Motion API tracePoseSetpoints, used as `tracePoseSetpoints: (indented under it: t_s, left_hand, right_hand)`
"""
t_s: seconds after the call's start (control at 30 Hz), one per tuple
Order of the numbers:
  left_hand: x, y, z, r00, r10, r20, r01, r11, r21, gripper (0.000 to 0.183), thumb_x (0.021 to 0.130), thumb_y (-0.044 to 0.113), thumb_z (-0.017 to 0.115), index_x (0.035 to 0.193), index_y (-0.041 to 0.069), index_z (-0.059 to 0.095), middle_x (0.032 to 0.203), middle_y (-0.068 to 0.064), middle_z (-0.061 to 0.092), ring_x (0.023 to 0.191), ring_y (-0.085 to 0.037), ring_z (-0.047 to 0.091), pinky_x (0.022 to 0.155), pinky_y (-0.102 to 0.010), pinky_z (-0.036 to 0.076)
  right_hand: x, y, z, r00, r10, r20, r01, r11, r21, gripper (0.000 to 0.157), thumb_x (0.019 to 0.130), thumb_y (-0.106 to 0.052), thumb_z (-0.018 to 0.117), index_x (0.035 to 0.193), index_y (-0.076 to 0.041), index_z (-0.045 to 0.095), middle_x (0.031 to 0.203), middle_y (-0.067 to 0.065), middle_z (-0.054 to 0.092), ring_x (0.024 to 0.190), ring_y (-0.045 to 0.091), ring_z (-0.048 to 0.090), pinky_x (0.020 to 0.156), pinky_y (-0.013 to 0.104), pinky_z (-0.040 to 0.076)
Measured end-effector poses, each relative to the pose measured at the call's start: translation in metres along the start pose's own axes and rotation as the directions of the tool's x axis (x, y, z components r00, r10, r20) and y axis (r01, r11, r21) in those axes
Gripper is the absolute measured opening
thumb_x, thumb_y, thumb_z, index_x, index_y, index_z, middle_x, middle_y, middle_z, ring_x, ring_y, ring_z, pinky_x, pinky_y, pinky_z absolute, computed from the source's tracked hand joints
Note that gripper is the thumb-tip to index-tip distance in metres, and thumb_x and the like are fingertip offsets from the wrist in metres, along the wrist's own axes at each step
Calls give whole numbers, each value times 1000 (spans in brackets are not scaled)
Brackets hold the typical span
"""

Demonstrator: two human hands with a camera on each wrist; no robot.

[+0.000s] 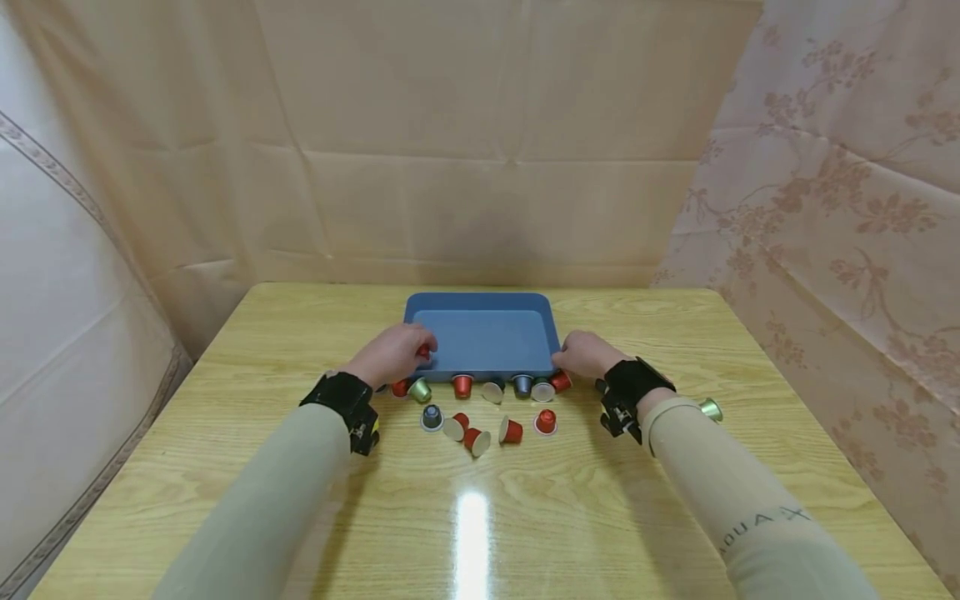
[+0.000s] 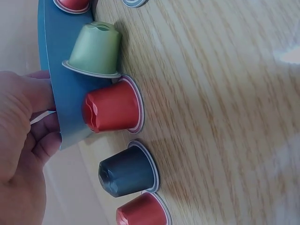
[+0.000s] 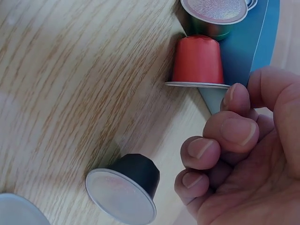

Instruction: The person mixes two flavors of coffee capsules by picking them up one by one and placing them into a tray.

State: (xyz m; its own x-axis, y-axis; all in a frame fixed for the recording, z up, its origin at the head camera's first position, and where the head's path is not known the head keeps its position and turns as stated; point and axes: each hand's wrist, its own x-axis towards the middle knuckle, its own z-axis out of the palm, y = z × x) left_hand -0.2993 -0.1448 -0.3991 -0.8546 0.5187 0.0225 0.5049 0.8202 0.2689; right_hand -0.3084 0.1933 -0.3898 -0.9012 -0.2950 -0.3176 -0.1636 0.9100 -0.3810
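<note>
A blue tray (image 1: 480,342) lies toward the back of the table. My left hand (image 1: 392,354) reaches over its left front corner, pinching a red coffee capsule (image 1: 423,351) at the fingertips. From the left wrist view, the tray's wall hides the fingertips and that capsule. At the opposite front corner, my right hand (image 1: 587,356) grips the rim between thumb and index finger, other fingers curled. Close to the right fingertips is a red capsule (image 3: 199,61) against the wall. A green capsule (image 2: 96,49) and another red capsule (image 2: 115,105) lie near the left hand.
Along the tray's front is a row of capsules, including a dark blue capsule (image 1: 522,385). Nearer me lie several more, among them a black capsule (image 1: 432,417) and a red upright capsule (image 1: 546,422). A green capsule (image 1: 710,409) lies beside my right forearm. Curtains hang behind the table (image 1: 600,517).
</note>
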Motion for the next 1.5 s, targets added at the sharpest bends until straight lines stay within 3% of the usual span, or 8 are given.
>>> tracePoseSetpoints:
  t_s: [0.23, 0.37, 0.53, 0.83, 1.03, 1.17, 1.5]
  left_hand:
    - [-2, 4, -3, 999, -14, 37, 13, 999, 31, 19, 96, 4, 67, 114, 6, 73, 105, -7, 70, 100, -25, 64, 95, -42, 53]
    - [-2, 3, -4, 998, -36, 57, 34, 998, 44, 18, 97, 7, 68, 113, 10, 75, 104, -3, 74, 103, -25, 66, 103, -48, 43]
    - [-3, -2, -3, 997, -53, 56, 51, 998, 42, 17, 97, 11, 68, 112, 14, 77, 103, 1, 75, 103, -23, 66, 99, -54, 33]
    - [-14, -8, -13, 1000, 2, -1, -2, 998, 63, 25, 99, 12, 64, 122, 6, 72, 121, -11, 69, 116, -35, 60, 104, -53, 44]
    - [-27, -21, -26, 994, -111, -2, 111, 994, 4, 30, 99, 17, 63, 126, 3, 67, 123, -14, 65, 111, -30, 61, 101, -48, 50]
    - [-39, -33, -35, 980, -193, 43, 193, 981, -10, 32, 99, 19, 61, 126, 3, 65, 121, -14, 63, 103, -29, 60, 98, -48, 51]
    - [-61, -54, -51, 955, -237, 181, 238, 971, 17, 41, 93, 22, 60, 127, 0, 64, 121, -17, 60, 101, -30, 60, 97, -54, 50]
  right_hand:
    - [0, 0, 0, 1000, 10, -5, -10, 1000, 6, 37, 92, -20, 53, 57, -15, 46, 56, -4, 34, 52, 14, 34, 57, 29, 29]
    - [-1, 0, 0, 1000, -2, -4, 2, 1000, 13, 37, 93, -21, 52, 57, -15, 45, 56, -4, 33, 51, 14, 33, 57, 29, 29]
    - [-1, 0, 0, 1000, 3, 4, -3, 1000, 19, 39, 95, -21, 52, 57, -16, 44, 56, -4, 32, 51, 14, 32, 58, 30, 29]
    - [-2, -1, 0, 1000, -9, -1, 9, 1000, 10, 39, 94, -20, 51, 57, -16, 42, 56, -4, 31, 51, 13, 30, 59, 29, 29]
    - [-4, -1, 0, 1000, -4, 3, 4, 1000, 23, 40, 95, -20, 51, 55, -16, 44, 54, -4, 31, 50, 13, 30, 58, 29, 29]
    - [-3, 0, -1, 1000, -4, 5, 4, 1000, 29, 40, 95, -20, 51, 55, -16, 44, 54, -4, 31, 50, 13, 30, 58, 29, 29]
    - [-2, -1, 0, 1000, -1, -4, 1, 1000, 10, 38, 94, -19, 51, 57, -15, 44, 56, -3, 33, 51, 14, 34, 58, 29, 30]
